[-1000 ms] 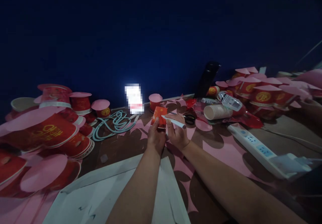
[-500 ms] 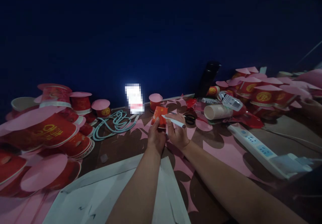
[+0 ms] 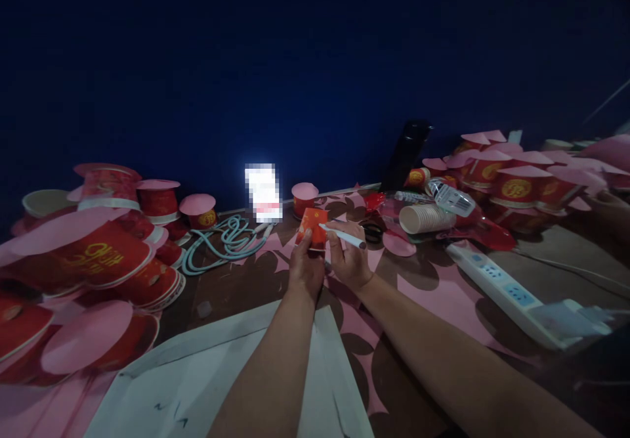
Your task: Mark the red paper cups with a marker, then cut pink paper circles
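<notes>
A small red paper cup point(image 3: 315, 219) is in my left hand point(image 3: 306, 267), its fingers wrapped round the lower left side. My right hand point(image 3: 348, 261) is closed round a white marker pen point(image 3: 346, 236), whose tip points left at the cup's side. Whether the tip touches the cup I cannot tell. Just behind the cup stands another red cup point(image 3: 304, 205) topped with a pink paper disc. Black-handled scissors point(image 3: 373, 233) lie to the right of my right hand, beside a loose pink paper disc point(image 3: 399, 245).
Red cups with pink discs crowd the left point(image 3: 108, 254) and the right point(image 3: 516, 185). A lit phone point(image 3: 263, 193) stands by a coiled cable point(image 3: 224, 247). Nested paper cups point(image 3: 426, 219), a power strip point(image 3: 497, 287) and a white board point(image 3: 197, 372) lie around. Another person's hand point(image 3: 608, 208) shows at far right.
The marker and my right hand have shifted very slightly to the right. My left hand and the cup stay practically in place.
</notes>
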`<state>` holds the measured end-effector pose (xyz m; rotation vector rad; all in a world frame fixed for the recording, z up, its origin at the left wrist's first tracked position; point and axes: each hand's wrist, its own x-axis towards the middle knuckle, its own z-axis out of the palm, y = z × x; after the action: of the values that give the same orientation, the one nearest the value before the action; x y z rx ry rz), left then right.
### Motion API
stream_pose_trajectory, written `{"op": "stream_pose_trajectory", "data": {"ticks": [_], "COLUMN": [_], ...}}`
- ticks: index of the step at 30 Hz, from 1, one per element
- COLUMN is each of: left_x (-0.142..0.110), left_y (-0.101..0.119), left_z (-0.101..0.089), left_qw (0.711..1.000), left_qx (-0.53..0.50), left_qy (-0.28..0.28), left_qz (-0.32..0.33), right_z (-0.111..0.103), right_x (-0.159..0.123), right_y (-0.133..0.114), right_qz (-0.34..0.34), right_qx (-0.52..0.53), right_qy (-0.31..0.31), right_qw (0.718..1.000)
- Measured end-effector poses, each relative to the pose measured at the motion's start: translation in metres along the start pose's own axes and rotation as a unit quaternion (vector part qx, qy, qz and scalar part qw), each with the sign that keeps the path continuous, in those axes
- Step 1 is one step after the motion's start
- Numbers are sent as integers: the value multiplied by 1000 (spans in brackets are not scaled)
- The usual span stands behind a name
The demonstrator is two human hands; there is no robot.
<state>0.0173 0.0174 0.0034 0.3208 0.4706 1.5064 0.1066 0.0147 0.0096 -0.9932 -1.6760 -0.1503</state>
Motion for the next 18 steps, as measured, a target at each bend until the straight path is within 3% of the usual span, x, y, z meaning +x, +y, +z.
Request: {"op": "stream_pose_trajectory", "data": {"ticks": [13, 18], "left_x": [1, 1], "left_y": [-1, -1], "left_z": [0, -5], "left_qw": [1000, 1000], "left_qx": [4, -3], "left_qy": [-1, 20], "left_qz": [23, -1], "right_z": [-2, -5], "right_x": [0, 0], "right_y": [-1, -10], "right_qz": [-1, -19], "right_qx": [6, 41], "right_qy": [16, -20], "right_qw": [1000, 999]}}
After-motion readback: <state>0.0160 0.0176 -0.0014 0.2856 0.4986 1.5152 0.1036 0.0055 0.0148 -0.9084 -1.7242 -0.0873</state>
